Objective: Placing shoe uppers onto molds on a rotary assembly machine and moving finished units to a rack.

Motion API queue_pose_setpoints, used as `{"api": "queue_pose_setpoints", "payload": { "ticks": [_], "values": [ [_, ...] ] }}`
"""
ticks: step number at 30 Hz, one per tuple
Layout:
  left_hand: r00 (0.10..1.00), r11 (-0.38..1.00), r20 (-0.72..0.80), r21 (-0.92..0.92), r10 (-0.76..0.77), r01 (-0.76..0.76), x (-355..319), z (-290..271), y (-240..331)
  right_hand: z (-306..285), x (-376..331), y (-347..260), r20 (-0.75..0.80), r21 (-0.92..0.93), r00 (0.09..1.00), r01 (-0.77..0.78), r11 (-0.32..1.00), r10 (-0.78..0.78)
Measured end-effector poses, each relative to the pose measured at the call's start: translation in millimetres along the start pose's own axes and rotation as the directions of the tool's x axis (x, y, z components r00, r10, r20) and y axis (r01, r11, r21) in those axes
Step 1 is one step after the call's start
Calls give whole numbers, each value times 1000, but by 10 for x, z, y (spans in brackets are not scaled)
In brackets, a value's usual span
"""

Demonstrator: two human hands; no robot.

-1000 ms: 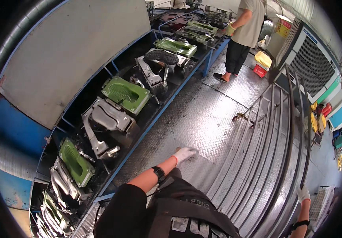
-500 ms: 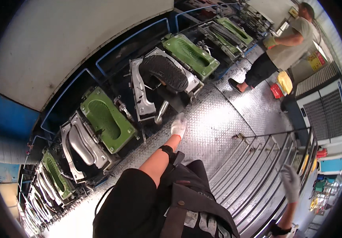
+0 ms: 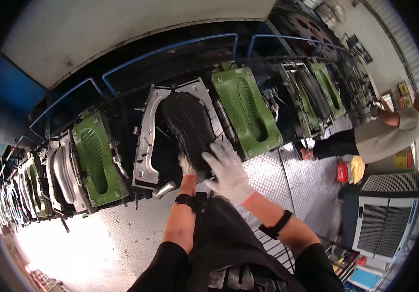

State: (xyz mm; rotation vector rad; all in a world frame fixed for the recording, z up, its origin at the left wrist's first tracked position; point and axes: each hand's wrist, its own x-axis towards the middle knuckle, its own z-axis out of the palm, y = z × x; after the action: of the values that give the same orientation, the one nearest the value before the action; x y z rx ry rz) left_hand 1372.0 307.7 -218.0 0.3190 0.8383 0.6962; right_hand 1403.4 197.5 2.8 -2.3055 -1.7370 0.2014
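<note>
Black sole (image 3: pixel 189 121) is seen over the right part of the silver mould frame (image 3: pixel 145 170). Near the frame's lower right corner, the right hand (image 3: pixel 231 176) is held with fingers spread; whether the partly hidden fingers of the left hand (image 3: pixel 187 166) are clenched on the sole cannot be told.

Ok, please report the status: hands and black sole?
Left hand at lower end of black sole, grip unclear. Right hand open, at its lower right edge. No obstruction visible.

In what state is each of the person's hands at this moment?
Left hand: at the lower end of the black sole; grip cannot be told.
Right hand: open, by the sole's lower right edge; contact unclear.
</note>
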Motion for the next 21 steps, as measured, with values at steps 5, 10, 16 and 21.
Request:
{"api": "queue_pose_setpoints", "payload": {
  "ticks": [5,10,16,21],
  "values": [
    [1000,959,21,-284,8,-2,233,-240,4,448,366,-50,-36,-139,998,52,989,-58],
    [999,967,45,-250,-29,39,235,-543,-40,480,525,-202,-39,-36,999,27,999,-28],
    [996,977,34,-194,-83,88,-195,-845,-59,92,672,-211,-150,247,988,7,969,31],
    [991,981,31,-141,-132,135,-520,-1017,-69,-671,1092,186,-11,957,849,-145,252,529]
  ]
}}
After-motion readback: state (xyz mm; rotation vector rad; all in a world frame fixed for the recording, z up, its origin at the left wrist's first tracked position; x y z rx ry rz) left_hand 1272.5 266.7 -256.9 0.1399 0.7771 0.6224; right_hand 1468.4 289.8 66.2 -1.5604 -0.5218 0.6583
